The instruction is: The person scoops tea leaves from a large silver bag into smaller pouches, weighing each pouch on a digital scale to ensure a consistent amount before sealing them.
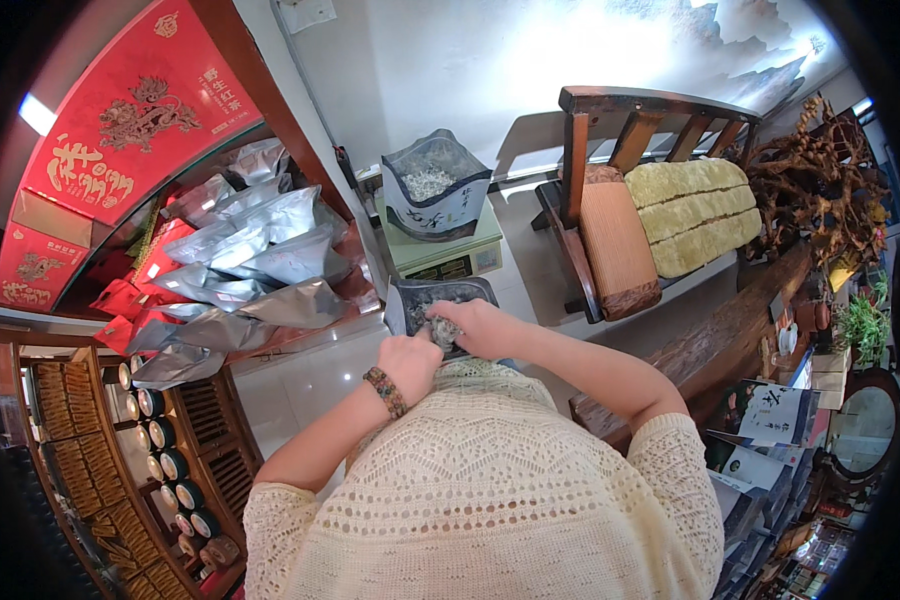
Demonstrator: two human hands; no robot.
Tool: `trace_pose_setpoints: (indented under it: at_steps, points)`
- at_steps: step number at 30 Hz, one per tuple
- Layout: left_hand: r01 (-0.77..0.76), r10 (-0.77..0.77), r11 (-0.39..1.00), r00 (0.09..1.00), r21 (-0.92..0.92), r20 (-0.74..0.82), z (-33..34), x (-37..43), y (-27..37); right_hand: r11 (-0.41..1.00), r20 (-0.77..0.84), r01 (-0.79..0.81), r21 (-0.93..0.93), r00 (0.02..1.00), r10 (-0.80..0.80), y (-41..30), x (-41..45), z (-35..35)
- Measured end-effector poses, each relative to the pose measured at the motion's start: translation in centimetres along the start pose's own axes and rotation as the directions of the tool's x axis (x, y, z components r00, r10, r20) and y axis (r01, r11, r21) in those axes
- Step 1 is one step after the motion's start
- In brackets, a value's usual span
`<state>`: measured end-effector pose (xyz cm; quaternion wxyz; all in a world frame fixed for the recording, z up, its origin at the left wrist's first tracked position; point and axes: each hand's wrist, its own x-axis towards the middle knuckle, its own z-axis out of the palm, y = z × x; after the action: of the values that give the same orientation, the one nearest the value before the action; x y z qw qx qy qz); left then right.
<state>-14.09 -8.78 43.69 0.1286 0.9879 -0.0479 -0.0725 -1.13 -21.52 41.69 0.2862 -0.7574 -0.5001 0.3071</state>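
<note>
An open bag (pixel 394 311) of pale, dry tea leaves sits close against the body, at the centre. My right hand (pixel 484 328) comes in over it with a clump of the leaves (pixel 445 331) at its fingers. Beside it is my left hand (pixel 412 365), wearing a beaded bracelet, its fingertips meeting the clump; whether it grips any leaves is unclear. Beyond them a second open bag (pixel 446 206), filled with similar leaves, stands on a pale green box (pixel 450 257). The lower part of the near bag is hidden by my hands and the knitted top.
Silver foil pouches (pixel 270 232) are heaped on a shelf at the left, under a large red gift box (pixel 142 105). A wooden bench (pixel 592 210) with cushions stands at the right, near a long wooden slab table (pixel 705 330). Round tins (pixel 172 465) line a lower-left shelf.
</note>
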Motion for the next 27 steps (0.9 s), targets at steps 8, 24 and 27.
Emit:
trace_pose_setpoints:
  at_steps: [8,24,27]
  points:
    - [-0.030,0.032,0.999,0.989,-0.022,0.141,-0.2,-0.6,1.2,0.933,-0.182,-0.171,-0.317,0.976,0.117,4.0,2.4,-0.3]
    - [-0.130,0.137,0.990,0.982,0.058,-0.129,-0.2,-0.2,-0.1,0.955,0.161,-0.065,-0.289,0.980,0.115,-0.2,2.8,-0.5]
    - [-0.107,0.113,0.992,0.986,0.062,-0.122,-0.6,-0.5,-0.2,0.957,0.083,0.038,-0.288,0.996,-0.015,-0.9,2.1,-2.0]
